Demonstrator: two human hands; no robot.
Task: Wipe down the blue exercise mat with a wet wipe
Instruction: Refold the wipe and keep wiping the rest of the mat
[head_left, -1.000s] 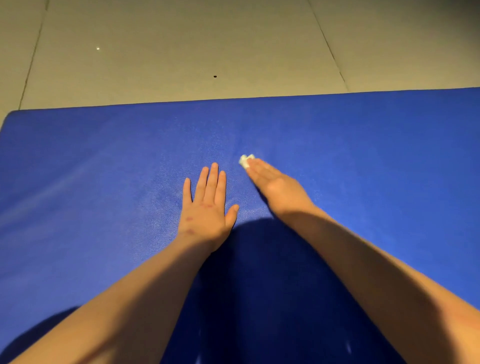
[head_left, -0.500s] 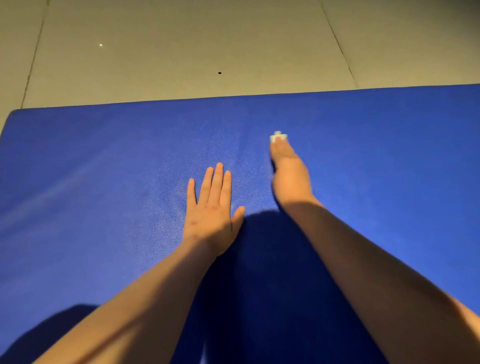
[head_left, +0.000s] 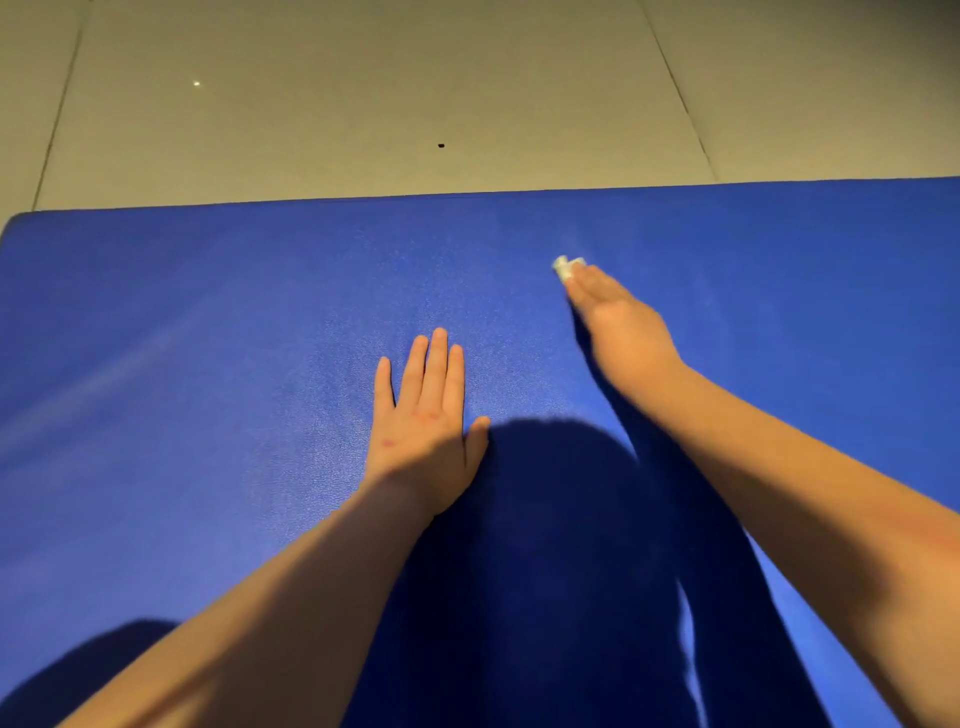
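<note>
See the left hand (head_left: 423, 431) flat on the mat (head_left: 208, 364), likely a brace, right hand (head_left: 618, 322) pressing the wipe (head_left: 567, 266) down, fingers straight (pushed, not gripped).

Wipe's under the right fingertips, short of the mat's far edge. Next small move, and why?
Probably slide the wet wipe straight on to the far edge. The right hand presses it with straight fingers, a strip of blue mat lies beyond it, and the left hand rests flat as a brace.
</note>
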